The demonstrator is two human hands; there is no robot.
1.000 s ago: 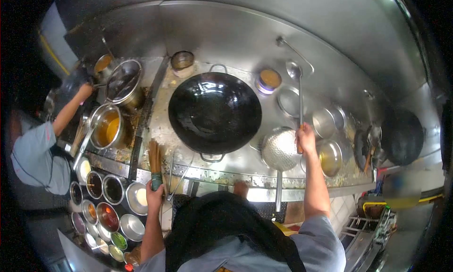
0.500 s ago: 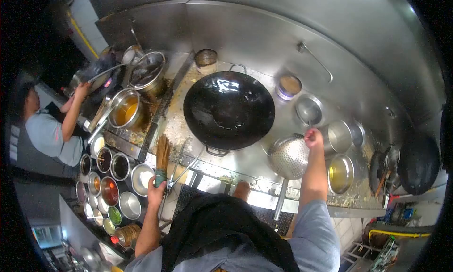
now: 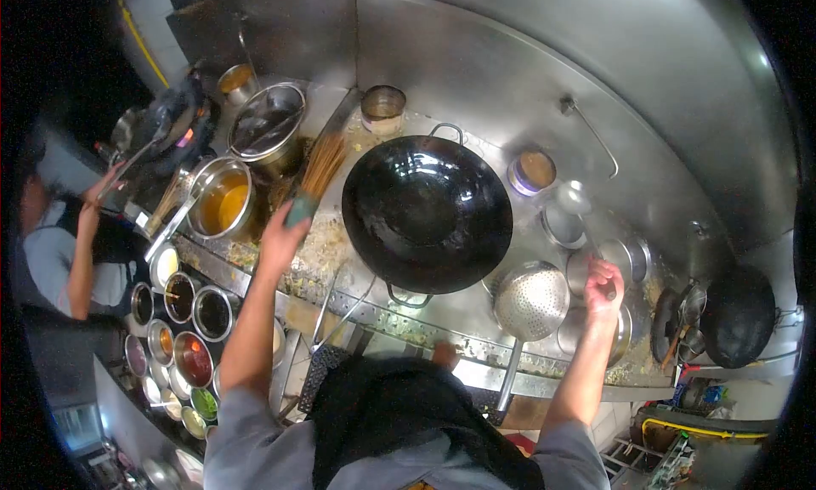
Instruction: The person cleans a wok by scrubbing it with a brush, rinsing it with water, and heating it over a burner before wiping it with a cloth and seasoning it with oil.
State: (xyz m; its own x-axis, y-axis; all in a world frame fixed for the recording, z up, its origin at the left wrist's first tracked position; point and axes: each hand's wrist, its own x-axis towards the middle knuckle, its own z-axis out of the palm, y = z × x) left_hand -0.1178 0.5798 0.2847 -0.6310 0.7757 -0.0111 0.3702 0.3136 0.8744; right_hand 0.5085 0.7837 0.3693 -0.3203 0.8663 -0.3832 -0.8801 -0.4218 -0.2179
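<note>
My left hand (image 3: pixel 282 239) grips a bamboo wok brush (image 3: pixel 320 172) by its green-wrapped end. The bristles point away from me, just left of the big black wok (image 3: pixel 425 214). On the right, my right hand (image 3: pixel 603 288) is closed round the handle of a ladle (image 3: pixel 575 198). Its bowl, slightly blurred, is over a small metal pot (image 3: pixel 563 226) at the back right. A round perforated strainer (image 3: pixel 531 301) lies left of my right hand, its handle toward me. The wok's inside looks dark and shiny.
On the left stand a metal pot of orange liquid (image 3: pixel 223 205) and several seasoning containers (image 3: pixel 194 358). A co-worker (image 3: pixel 76 252) handles a pan at far left. Tins (image 3: pixel 382 109) stand behind the wok. A faucet (image 3: pixel 591 137) juts from the back wall. Black woks (image 3: pixel 739 316) rest at right.
My left hand has carried the brush forward, up beside the wok. My right hand has shifted right and slightly toward me; the ladle now shows clearly. The view has shifted a little.
</note>
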